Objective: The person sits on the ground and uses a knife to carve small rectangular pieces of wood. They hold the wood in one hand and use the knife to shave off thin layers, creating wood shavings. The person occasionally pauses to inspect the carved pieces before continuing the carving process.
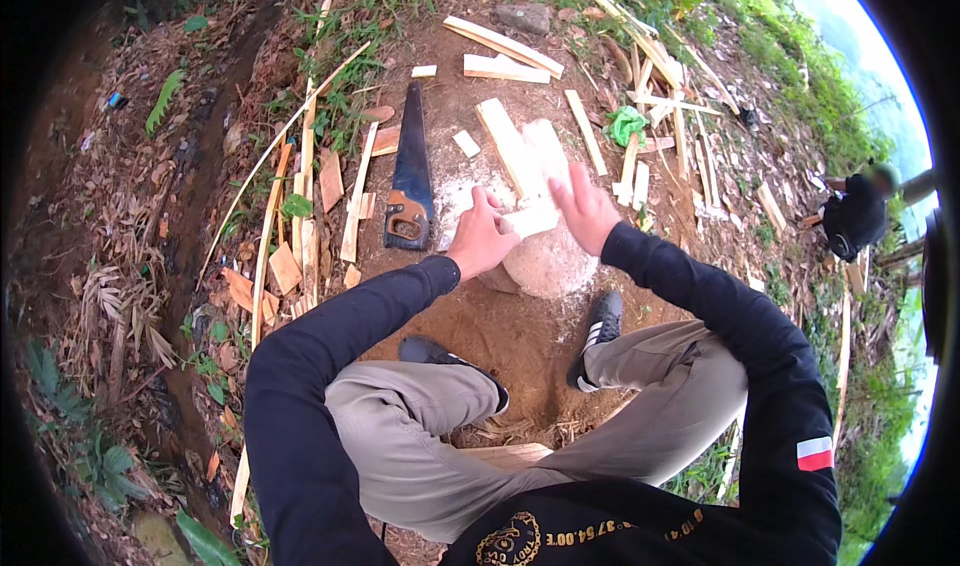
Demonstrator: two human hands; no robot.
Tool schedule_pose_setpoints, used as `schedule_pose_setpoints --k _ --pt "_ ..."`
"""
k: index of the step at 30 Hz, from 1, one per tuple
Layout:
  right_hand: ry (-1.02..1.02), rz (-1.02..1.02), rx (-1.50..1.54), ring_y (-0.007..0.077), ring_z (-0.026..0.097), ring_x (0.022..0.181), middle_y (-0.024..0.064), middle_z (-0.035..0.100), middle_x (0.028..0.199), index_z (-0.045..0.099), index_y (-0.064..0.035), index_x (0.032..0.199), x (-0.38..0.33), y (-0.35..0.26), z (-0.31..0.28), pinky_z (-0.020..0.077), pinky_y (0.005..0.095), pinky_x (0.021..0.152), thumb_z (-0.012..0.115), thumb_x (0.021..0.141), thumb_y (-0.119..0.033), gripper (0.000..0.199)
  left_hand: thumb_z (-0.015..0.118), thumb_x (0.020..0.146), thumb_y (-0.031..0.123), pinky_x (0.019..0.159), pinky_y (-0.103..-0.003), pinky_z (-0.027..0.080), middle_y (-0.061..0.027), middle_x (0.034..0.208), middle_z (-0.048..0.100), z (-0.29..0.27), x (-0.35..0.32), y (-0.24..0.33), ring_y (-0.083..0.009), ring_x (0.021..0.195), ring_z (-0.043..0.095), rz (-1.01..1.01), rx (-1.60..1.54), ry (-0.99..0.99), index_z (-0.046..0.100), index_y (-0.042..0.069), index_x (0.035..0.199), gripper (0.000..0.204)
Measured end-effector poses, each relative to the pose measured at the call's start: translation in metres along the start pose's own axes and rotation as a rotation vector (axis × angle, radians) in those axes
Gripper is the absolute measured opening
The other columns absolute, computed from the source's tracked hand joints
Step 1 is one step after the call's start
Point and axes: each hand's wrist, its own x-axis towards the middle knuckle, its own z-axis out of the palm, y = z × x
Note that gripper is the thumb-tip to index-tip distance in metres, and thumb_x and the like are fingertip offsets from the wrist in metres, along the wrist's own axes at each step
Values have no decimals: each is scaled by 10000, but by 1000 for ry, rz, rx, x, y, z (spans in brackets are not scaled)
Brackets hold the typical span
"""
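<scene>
My left hand (483,234) is closed, its fingers pinching the near left side of a short pale wood piece (536,220). That piece lies over the top of a rounded, dusty stone (552,266) between my feet. My right hand (586,210) is just right of the piece, fingers stretched and apart, gripping nothing; whether it touches the wood I cannot tell. Beyond the hands a longer pale plank (508,146) points away from me, beside another whitish piece (546,152). A handsaw (409,181) with a brown wooden handle lies left of my left hand.
Loose planks (503,46) and offcuts lie on the dirt at the far side. Long strips (308,166) lie left, more wood (680,116) right. A green plastic bag (626,124) sits among the right-hand pieces. Another person (856,211) is at far right, near a grassy slope.
</scene>
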Motion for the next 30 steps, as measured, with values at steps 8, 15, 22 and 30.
schedule_pose_setpoints --k 8,15,22,30 --pt "-107 65 121 469 639 752 277 636 809 501 4 1148 -12 0 12 514 540 712 453 992 -439 472 765 737 128 702 -365 537 -131 817 622 -14 5 -9 -245 773 665 39 -16 37 333 43 1003 514" --pt "-115 -131 1 448 628 807 245 578 1032 537 -90 1191 10 -9 11 522 507 693 430 1012 -357 339 783 711 127 695 -364 542 -134 818 624 -26 0 2 -238 744 662 19 -19 56 335 44 978 529" --pt "-34 -271 -194 416 635 775 220 575 979 568 -135 1185 17 25 27 535 475 666 443 1006 -300 274 783 682 133 713 -379 543 -165 798 642 -21 3 2 -293 754 675 4 17 88 353 21 995 543" --pt "-161 -114 -76 399 644 803 211 577 1054 548 -148 1217 34 0 28 540 481 695 462 979 -243 271 771 692 139 695 -385 538 -142 769 614 -35 -11 -3 -311 731 663 -15 4 66 372 32 979 502"
